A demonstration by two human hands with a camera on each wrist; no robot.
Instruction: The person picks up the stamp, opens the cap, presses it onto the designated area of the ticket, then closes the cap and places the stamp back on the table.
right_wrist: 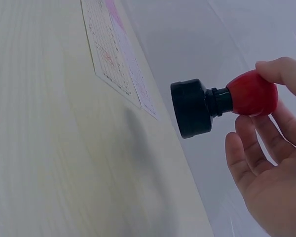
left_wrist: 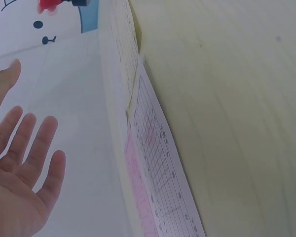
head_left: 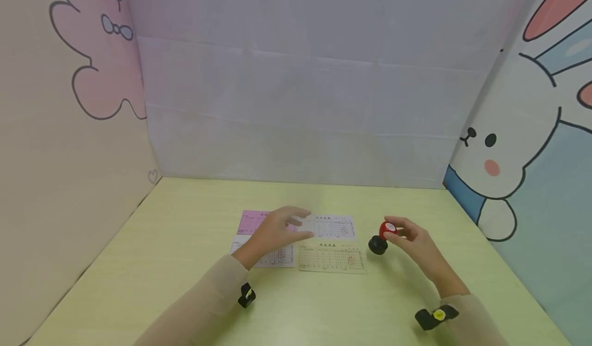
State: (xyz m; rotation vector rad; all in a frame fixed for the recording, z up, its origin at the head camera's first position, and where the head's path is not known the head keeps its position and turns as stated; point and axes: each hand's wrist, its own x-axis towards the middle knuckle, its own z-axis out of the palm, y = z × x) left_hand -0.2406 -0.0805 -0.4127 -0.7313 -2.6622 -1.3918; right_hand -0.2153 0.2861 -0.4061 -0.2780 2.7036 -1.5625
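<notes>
My right hand point(head_left: 411, 240) pinches the red knob of a self-inking stamp point(right_wrist: 251, 93) between thumb and fingers. The stamp's round black base point(right_wrist: 191, 108) points down toward the table, held above it with a shadow below. My left hand point(head_left: 277, 233) hovers over the paper slips with fingers spread and nothing in them. Under it lie a pink slip point(head_left: 252, 221) and a white slip point(head_left: 283, 256), both partly covered. To their right are a pale lilac slip point(head_left: 330, 226) and a yellow slip point(head_left: 332, 258). Red marks show on the slips.
The pale yellow table point(head_left: 194, 202) reaches back to a white cloth wall point(head_left: 300, 104). Side panels with a cartoon bear point(head_left: 106, 68) and a cartoon rabbit point(head_left: 518, 145) stand left and right. Black straps point(head_left: 437, 316) sit on both wrists.
</notes>
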